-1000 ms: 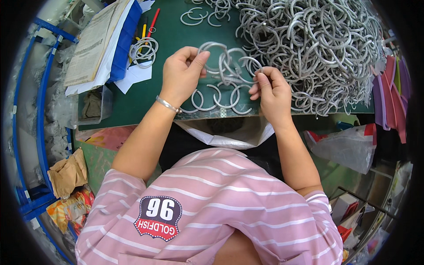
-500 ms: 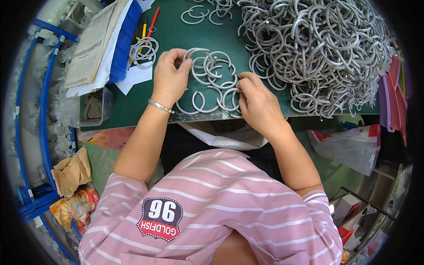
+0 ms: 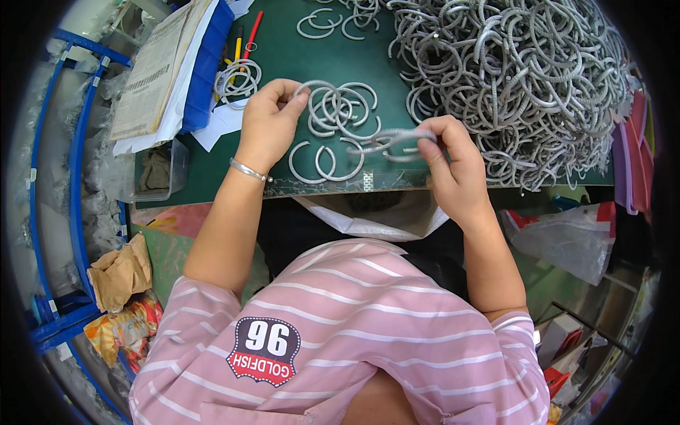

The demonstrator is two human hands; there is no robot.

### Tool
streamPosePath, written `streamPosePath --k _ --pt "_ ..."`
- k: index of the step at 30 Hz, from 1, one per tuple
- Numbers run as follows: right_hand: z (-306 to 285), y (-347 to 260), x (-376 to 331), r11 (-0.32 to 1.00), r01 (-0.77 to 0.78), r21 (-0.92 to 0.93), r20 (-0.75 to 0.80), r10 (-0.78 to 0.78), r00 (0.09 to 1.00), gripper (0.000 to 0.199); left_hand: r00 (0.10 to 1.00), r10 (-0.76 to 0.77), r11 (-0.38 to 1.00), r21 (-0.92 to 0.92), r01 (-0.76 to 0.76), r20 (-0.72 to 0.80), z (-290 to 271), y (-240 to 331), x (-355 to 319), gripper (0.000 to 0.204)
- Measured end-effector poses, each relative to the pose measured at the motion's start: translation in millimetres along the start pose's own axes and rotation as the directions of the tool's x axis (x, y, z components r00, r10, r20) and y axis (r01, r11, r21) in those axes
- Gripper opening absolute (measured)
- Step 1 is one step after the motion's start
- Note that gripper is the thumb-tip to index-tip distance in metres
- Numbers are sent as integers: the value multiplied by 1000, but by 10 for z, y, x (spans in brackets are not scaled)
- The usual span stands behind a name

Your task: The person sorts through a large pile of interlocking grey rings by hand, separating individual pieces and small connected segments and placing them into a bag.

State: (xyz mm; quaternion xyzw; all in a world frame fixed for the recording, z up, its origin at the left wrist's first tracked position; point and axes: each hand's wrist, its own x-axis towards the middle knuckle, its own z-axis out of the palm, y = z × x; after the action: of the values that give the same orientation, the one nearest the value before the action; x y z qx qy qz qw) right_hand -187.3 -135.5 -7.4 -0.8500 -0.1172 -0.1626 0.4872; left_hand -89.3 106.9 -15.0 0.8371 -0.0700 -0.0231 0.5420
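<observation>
My left hand (image 3: 271, 122) is closed in a pinch on the edge of a grey open ring (image 3: 320, 83), C-shaped with a textured surface. That ring overlaps a small group of similar rings (image 3: 344, 113) lying on the green table. Between thumb and fingers, my right hand (image 3: 457, 166) holds grey open rings (image 3: 386, 134), lifted off the tabletop and blurred by motion; how many is hard to tell. Below the group, near the table's front edge, lie two more loose open rings (image 3: 312, 180), crossing each other.
A large heap of grey rings (image 3: 510, 92) covers the table's right side. At the left are a blue tray (image 3: 205, 78) with papers, a coil of rings (image 3: 237, 79), a red pen (image 3: 253, 32) and a clear plastic box (image 3: 177, 170). Loose rings (image 3: 319, 25) lie at the back.
My right hand has moved right and lifted rings from the front of the table. My left hand stays at the same ring, close to where it was.
</observation>
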Motion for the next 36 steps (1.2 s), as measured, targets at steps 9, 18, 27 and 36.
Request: streamPosePath --k 9,18,27,36 --pt "378 -69 238 996 -81 -34 197 86 977 18 995 -83 995 -55 80 -47 14 -30 -81 13" --pt "536 55 418 940 145 -308 278 -57 959 10 991 102 944 321 -71 -81 160 -39 -1 26" --pt "152 62 436 700 -374 608 42 442 896 10 1000 12 997 79 -10 -23 -137 -154 -3 42" --pt "627 212 676 975 192 -109 234 -162 959 29 887 201 761 504 -408 415 -260 29 -355 113"
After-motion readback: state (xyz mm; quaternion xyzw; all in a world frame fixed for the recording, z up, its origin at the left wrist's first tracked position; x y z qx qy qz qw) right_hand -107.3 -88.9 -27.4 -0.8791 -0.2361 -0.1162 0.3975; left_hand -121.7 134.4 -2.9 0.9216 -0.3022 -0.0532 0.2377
